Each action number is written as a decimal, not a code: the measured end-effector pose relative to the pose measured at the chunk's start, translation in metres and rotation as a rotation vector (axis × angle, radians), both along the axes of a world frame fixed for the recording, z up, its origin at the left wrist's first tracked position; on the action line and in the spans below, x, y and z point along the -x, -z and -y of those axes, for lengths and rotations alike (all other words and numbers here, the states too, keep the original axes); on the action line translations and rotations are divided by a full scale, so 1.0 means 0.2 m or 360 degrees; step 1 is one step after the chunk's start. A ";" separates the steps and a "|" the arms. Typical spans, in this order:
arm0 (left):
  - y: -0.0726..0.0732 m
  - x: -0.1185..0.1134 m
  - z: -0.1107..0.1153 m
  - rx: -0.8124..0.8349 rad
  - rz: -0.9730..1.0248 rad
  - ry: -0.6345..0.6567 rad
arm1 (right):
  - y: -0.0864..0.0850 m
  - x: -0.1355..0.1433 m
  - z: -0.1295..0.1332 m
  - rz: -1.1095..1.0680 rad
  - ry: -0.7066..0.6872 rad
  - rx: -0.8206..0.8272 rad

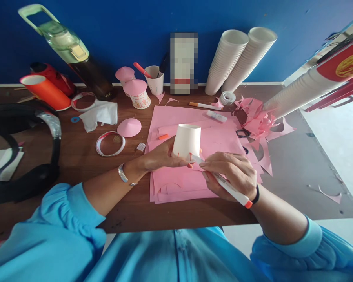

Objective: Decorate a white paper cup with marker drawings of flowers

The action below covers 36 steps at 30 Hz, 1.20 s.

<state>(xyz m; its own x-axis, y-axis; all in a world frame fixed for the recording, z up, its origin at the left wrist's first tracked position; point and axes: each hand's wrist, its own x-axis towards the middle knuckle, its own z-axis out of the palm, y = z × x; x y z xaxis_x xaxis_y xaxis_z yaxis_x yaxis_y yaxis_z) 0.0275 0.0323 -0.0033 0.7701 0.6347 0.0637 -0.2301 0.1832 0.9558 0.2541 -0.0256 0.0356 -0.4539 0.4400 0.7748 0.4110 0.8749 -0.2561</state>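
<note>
In my left hand (161, 154) is a white paper cup (187, 139), held upside down with its narrow base up. A few short orange-red marks show near its lower rim. My right hand (233, 174) grips a white marker pen (231, 190) with an orange end, its tip at the cup's lower edge. Both hands are above a stack of pink paper sheets (167, 184). An orange pen cap (163, 136) lies on the paper to the left of the cup. Farther back stands a decorated cup (141, 100) under a pink paper cone (135, 87).
At the back stand tall stacks of paper cups (226, 58) and a water bottle (76, 55). Pink paper scraps (257, 117) pile up at right, beside black-handled scissors (242, 133). Tape rolls (110, 143) and a loose pink cone (129, 127) lie left; headphones (54, 152) sit at far left.
</note>
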 end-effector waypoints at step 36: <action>-0.01 0.00 0.01 0.0126 0.0010 -0.0003 | -0.02 0.00 0.00 -0.0002 0.0070 -0.0004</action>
